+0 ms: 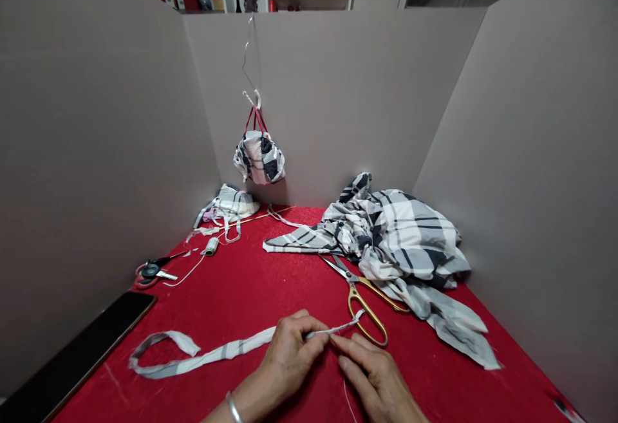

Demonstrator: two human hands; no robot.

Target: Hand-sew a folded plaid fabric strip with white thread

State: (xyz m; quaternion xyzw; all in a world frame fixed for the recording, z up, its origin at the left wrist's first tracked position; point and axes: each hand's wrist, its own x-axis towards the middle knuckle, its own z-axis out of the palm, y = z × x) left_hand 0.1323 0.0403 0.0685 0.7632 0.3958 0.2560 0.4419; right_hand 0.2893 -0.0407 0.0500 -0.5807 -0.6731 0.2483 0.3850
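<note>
My left hand (292, 349), a silver bangle on its wrist, pinches a narrow grey-and-white fabric strip (241, 347) between thumb and fingers. The strip's long tail curls away to the left, and its short folded end pokes out rightward over a handle of the gold-handled scissors (360, 288). At the strip's lower edge, close to the left fingertips, my right hand (369, 368) has its thumb and fingers closed. What it grips is too small to make out. A thin white thread (348, 400) trails down beside the right thumb. The scissors lie partly open just beyond both hands.
Crumpled plaid cloth (405, 230) is heaped at back right. Along the left lie a black phone (87, 352), small scissors (150, 272), a thread spool (211, 246) and cloth pieces (234, 203). A plaid fabric bundle (261, 158) hangs from a wire at the back panel. Grey panels enclose the red table.
</note>
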